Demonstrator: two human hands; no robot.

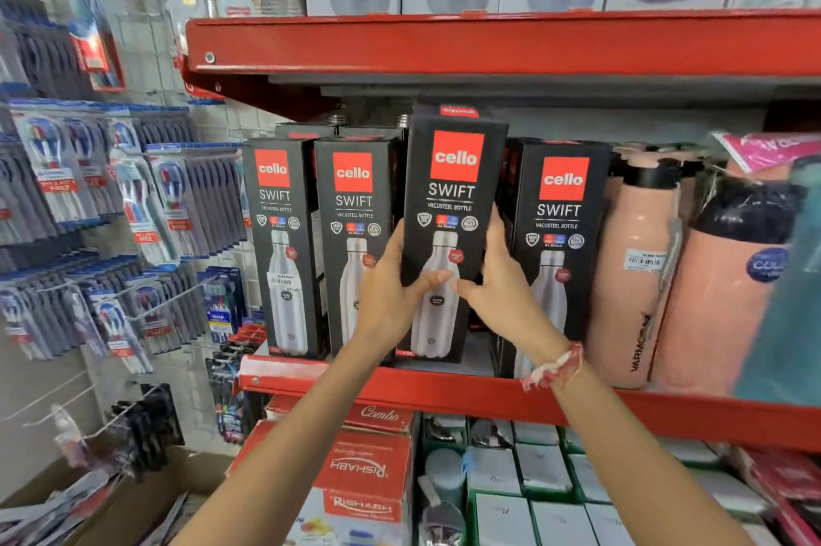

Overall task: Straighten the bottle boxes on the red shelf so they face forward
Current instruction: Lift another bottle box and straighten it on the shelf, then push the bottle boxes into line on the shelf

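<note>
**Asha:** What is the person doing at this moment?

**Ben:** The person is fixing the third black box (451,208) in the row. Both hands are wrapped around its lower half. The left hand (391,283) holds the left edge, and the right hand (497,279) holds the right edge. The two thumbs lie across the front and almost meet.

**Asha:** Where is that box?

**Ben:** It sits on the red shelf (444,394), between the second box (355,234) and the fourth box (557,243). It stands higher and nearer than its neighbours, so it looks pulled forward or lifted a bit. Its front points outward, tipped a little to one side.

**Asha:** So which step is this?

**Ben:** It looks like the middle of the job. The first box (280,234) and the second one look a bit turned.

**Asha:** What comes next?

**Ben:** Probably the person must set this box down flat, push it back in line, and square it up. The gap is tight, so it should slide in gently without bumping the boxes beside it. The pink bottles (639,270) on the right stand close too.
</note>
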